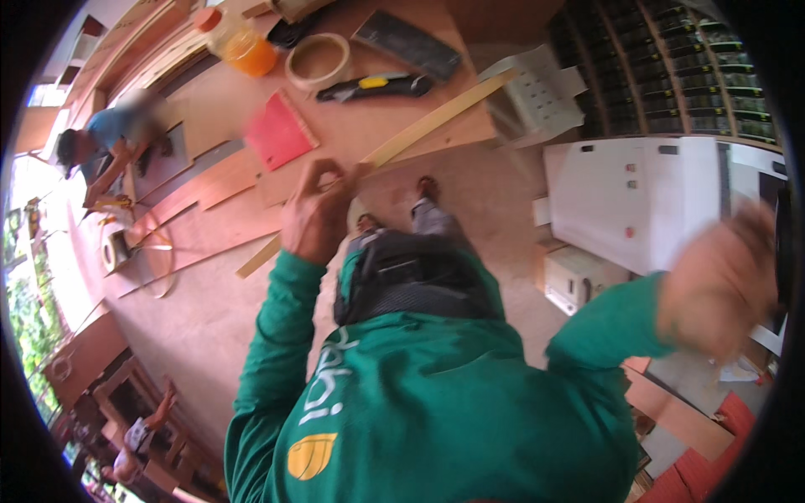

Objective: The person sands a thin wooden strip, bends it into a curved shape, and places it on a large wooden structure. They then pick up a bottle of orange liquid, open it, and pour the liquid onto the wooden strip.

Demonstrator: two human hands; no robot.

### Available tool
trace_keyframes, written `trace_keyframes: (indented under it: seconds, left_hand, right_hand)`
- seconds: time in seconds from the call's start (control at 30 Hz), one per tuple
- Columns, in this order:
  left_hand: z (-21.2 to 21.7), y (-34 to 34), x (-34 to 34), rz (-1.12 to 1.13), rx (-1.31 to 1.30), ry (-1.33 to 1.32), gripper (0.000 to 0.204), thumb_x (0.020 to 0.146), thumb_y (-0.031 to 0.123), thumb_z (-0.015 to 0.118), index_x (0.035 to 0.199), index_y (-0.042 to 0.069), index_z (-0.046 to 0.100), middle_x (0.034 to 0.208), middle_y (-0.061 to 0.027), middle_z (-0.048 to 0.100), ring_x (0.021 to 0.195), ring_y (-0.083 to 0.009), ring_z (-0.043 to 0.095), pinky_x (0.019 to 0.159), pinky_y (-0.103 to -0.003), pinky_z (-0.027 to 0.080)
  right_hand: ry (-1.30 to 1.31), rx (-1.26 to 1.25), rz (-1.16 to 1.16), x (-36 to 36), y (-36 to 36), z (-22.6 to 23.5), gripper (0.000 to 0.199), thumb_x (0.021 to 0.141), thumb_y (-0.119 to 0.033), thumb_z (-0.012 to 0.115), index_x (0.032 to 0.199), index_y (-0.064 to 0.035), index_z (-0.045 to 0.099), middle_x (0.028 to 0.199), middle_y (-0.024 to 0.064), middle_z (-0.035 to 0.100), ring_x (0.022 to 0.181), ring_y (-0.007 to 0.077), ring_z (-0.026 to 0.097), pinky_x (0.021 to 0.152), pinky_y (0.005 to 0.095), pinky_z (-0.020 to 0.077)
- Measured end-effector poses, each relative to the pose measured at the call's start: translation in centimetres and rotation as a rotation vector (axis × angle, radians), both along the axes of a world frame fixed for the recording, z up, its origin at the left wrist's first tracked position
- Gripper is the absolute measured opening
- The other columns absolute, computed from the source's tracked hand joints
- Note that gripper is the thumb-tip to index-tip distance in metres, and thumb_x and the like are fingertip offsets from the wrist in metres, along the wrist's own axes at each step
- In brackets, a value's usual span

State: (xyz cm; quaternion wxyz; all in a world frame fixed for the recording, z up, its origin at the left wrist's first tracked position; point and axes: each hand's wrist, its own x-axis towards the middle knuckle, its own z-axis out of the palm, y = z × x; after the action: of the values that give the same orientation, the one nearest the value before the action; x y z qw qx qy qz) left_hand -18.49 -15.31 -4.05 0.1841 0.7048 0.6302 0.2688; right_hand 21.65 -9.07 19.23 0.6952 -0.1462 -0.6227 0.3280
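Well to the left of the left hand (319, 210) is a co-worker (107, 130) in a blue top. Nearer, just beyond that hand, lies a red sheet (283, 130). The left hand is curled nearly closed on a thin wooden strip (436, 124), which sticks out either side of it. Farther beyond lies a black-and-yellow knife (373, 87). Rightward, past a white cabinet (599, 201), the right hand (719, 281) is blurred; I cannot tell its opening or grip.

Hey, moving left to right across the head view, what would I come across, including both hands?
Co-worker in blue, bottle of orange liquid, left hand, white piece with dark spots, right hand, which is blurred.
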Motion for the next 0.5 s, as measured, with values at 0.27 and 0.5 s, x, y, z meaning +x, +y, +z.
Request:
trace_keyframes:
  seconds: [0.27,0.5]
  left_hand:
    - [-5.3,-1.5,0.2,0.051,-0.009,-0.064,0.042,0.093,-0.003,0.066,0.134,0.008,0.071,0.114,-0.0174,0.066,0.103,-0.0333,0.071,0.083,-0.042,0.063]
    - [0.8,-1.7,-0.8,0.017,0.006,0.145,0.066,0.087,0.006,0.071,0.149,0.028,0.067,0.122,-0.0108,0.058,0.109,-0.0314,0.07,0.081,-0.042,0.064]
  right_hand:
    - [-0.122,-0.907,0.026,-7.9,2.2,-16.3,0.011,0.102,-0.015,0.059,0.106,-0.0043,0.058,0.089,0.0085,0.059,0.074,0.0192,0.061,0.069,0.0353,0.0528]
    - [-0.252,-1.037,0.205,-10.4,3.8,-17.7,0.014,0.107,-0.017,0.059,0.1,-0.0051,0.061,0.081,0.0013,0.055,0.069,0.0118,0.053,0.063,0.0278,0.0487]
